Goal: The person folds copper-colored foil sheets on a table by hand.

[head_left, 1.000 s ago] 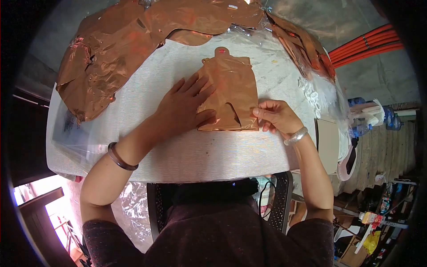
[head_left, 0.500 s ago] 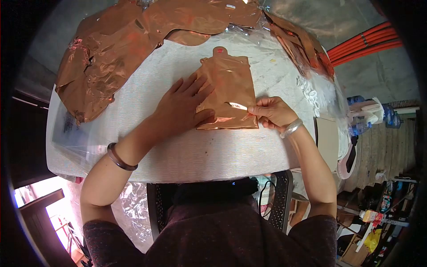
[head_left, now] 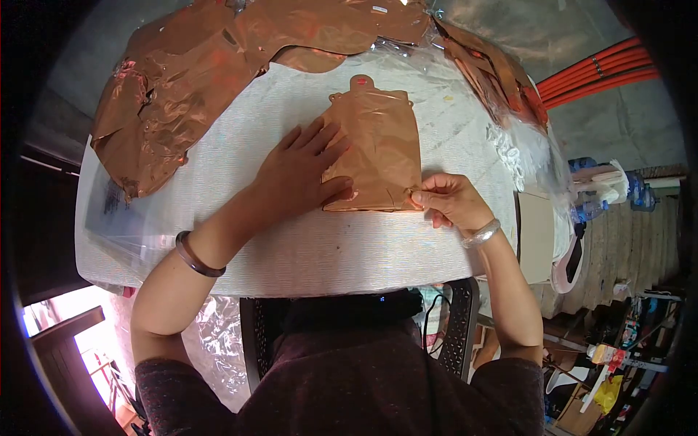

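A folded copper-coloured foil balloon point(head_left: 378, 145) lies flat on the white-covered table, its rounded tab with a red mark pointing away from me. My left hand point(head_left: 302, 167) rests over its left edge, fingers stretched out and spread. At the lower right corner of the foil, my right hand point(head_left: 454, 201) pinches the edge between thumb and forefinger. The other right fingers are curled beneath and partly hidden. Light creases run across the lower part of the foil.
More flat copper foil pieces point(head_left: 171, 102) cover the table's far left and back. Another foil stack point(head_left: 487, 65) and crumpled clear plastic point(head_left: 534, 152) lie at the right. A cardboard piece point(head_left: 534, 236) stands by the right edge, with clear plastic sheeting point(head_left: 123, 225) at the left.
My right hand has moved slightly down and right along the foil's edge to its lower corner. The bright fold there has flattened. My left hand stays in place.
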Available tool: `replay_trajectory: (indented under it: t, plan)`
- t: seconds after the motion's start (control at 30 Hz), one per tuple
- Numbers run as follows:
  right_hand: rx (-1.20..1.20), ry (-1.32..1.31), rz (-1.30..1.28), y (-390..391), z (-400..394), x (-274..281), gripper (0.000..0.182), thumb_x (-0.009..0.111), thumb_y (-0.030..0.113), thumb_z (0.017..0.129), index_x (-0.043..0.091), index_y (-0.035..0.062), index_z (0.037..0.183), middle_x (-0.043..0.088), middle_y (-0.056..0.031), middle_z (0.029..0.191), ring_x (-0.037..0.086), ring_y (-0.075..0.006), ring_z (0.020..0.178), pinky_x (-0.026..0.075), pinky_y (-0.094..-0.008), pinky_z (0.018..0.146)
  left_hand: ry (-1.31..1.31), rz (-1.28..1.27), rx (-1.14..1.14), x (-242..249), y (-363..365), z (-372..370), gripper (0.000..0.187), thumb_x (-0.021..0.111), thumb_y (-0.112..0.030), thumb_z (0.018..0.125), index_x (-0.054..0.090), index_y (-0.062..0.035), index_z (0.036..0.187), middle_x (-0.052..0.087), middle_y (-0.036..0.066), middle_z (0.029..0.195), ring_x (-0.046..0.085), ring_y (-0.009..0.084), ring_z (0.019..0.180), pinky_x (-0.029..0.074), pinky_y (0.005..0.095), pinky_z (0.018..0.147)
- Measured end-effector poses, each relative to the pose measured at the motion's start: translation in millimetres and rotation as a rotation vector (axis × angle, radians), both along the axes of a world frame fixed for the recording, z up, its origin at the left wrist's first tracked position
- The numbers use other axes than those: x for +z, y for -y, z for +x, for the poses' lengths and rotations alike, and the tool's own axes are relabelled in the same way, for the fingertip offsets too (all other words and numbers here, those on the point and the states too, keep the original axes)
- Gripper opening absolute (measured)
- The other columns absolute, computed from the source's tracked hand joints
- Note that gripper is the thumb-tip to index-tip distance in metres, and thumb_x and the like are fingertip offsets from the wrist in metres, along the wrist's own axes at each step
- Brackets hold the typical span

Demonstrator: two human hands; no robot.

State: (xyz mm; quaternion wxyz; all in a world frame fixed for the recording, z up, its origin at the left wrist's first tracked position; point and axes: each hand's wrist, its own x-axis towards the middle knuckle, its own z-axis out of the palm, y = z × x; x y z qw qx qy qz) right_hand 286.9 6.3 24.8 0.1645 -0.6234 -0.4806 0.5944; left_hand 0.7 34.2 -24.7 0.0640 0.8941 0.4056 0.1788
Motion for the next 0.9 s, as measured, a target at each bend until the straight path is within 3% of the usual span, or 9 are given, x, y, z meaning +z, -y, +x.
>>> replay_trajectory:
  t: [0.33, 0.53, 0.73, 0.83, 0.9]
  plan:
    - [-0.100, -0.026, 0.031, -10.0, -8.7, -1.0, 0.016, 0.068, 0.019, 0.087, 0.064, 0.0041, 0.086, 0.065, -0.0018, 0.070, 0.053, -0.0039, 0.043, 0.031, -0.0158, 0.034, -0.018, -0.020, 0.004, 0.8, -0.1, 0.3, 0.060, 0.052, -0.045, 0.090, 0.043, -0.0078, 0.136, 0.038, 0.016, 0.144, 0.031, 0.0318, 0.136, 0.027, 0.0445, 0.109]
    - [-0.182, -0.109, 0.083, -15.2, -13.3, -11.4, 0.019, 0.066, 0.019, 0.088, 0.060, 0.0027, 0.080, 0.060, -0.0015, 0.061, 0.056, -0.0063, 0.044, 0.032, -0.0181, 0.033, -0.007, -0.029, 0.000, 0.6, 0.0, -0.6, 0.059, 0.051, -0.045, 0.091, 0.042, -0.0094, 0.137, 0.037, 0.015, 0.144, 0.031, 0.0321, 0.136, 0.027, 0.0457, 0.109]
    - [-0.201, 0.044, 0.361, -3.3, -23.1, -24.2, 0.020, 0.060, 0.016, 0.092, 0.059, 0.0005, 0.081, 0.061, -0.0056, 0.060, 0.047, -0.0059, 0.038, 0.030, -0.0205, 0.033, -0.024, -0.020, 0.007, 0.6, 0.0, -0.5, 0.059, 0.051, -0.045, 0.091, 0.042, -0.0098, 0.137, 0.037, 0.016, 0.144, 0.031, 0.0325, 0.136, 0.027, 0.0451, 0.109]
    - [-0.126, 0.191, 0.371, 1.9, -24.7, -14.4, 0.021, 0.060, 0.017, 0.092, 0.059, -0.0020, 0.084, 0.062, -0.0093, 0.062, 0.050, -0.0115, 0.041, 0.037, -0.0246, 0.037, -0.024, -0.028, 0.005, 1.5, 0.5, 0.2, 0.059, 0.051, -0.045, 0.091, 0.042, -0.0100, 0.137, 0.037, 0.016, 0.144, 0.031, 0.0326, 0.136, 0.027, 0.0453, 0.109]
    - [-0.012, 0.638, 0.819, 3.8, -24.5, -8.3, 0.021, 0.060, 0.018, 0.091, 0.060, -0.0029, 0.090, 0.064, -0.0150, 0.068, 0.059, -0.0222, 0.050, 0.046, -0.0311, 0.048, -0.022, -0.034, 0.012, 1.8, 0.0, 0.1, 0.059, 0.051, -0.045, 0.090, 0.042, -0.0100, 0.137, 0.037, 0.016, 0.144, 0.031, 0.0326, 0.136, 0.027, 0.0455, 0.109]
